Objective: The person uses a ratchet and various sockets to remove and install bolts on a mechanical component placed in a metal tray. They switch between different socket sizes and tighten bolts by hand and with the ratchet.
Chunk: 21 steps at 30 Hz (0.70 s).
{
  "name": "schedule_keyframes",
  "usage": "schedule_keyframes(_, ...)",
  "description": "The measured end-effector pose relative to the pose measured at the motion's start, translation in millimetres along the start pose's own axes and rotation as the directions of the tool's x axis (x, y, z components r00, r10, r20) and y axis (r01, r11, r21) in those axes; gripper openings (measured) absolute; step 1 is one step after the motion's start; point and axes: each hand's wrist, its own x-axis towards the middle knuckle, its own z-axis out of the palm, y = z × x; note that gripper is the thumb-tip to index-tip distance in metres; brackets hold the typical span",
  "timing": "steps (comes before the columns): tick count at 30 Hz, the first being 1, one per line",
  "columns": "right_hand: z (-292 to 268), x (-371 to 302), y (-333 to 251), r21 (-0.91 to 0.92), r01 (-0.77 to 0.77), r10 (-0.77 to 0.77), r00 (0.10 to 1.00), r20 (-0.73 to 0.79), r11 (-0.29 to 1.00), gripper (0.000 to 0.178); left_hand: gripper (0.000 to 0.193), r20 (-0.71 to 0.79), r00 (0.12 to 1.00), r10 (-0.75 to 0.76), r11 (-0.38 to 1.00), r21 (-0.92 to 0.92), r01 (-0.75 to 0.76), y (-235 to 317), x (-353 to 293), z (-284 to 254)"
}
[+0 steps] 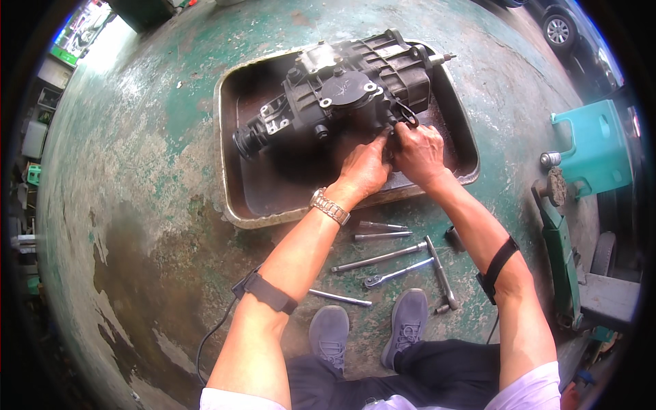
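A dark metal gearbox (345,92) lies in a shallow, oil-stained metal tray (236,217). My left hand (365,166) reaches to the gearbox's near side, its fingers closed against the housing. Right beside it, my right hand (419,149) is curled, fingertips pressed together at the same spot. A thin black loop (408,113) stands out just above the right fingers; its kind is unclear. What the fingertips of both hands hold is hidden by the hands and the dark housing.
Between the tray and my shoes lie a ratchet (396,272), a long bar (379,257), a T-shaped handle wrench (441,275) and several other rods and sockets. To the right stand a green floor jack (562,263), a small can (550,159) and a turquoise stool (601,147). A car wheel (559,31) shows far right.
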Motion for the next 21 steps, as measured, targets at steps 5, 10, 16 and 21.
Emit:
schedule_keyframes(5,-0.9,-0.4,-2.1,0.002,-0.019,0.019,0.999,-0.044,1.0,0.019,0.066,0.014,0.999,-0.035,0.999,0.018,0.034,6.8,-2.6,-5.1)
schedule_keyframes(10,-0.4,-1.2,-2.5,-0.014,-0.055,0.054,0.996,-0.068,0.998,0.019,0.066,0.011,0.997,-0.072,0.997,0.012,0.072,15.8,-3.4,-8.5)
schedule_keyframes(16,-0.3,-0.9,0.7,0.031,-0.011,0.013,0.998,-0.065,0.999,0.017,0.068,-0.001,0.999,-0.05,0.998,-0.029,0.05,5.0,3.3,1.8)
schedule_keyframes(21,-0.9,-0.4,1.2,0.026,0.004,-0.002,0.998,-0.062,1.0,0.017,0.079,0.03,0.996,-0.088,0.991,0.1,0.084,-2.3,3.6,5.0)
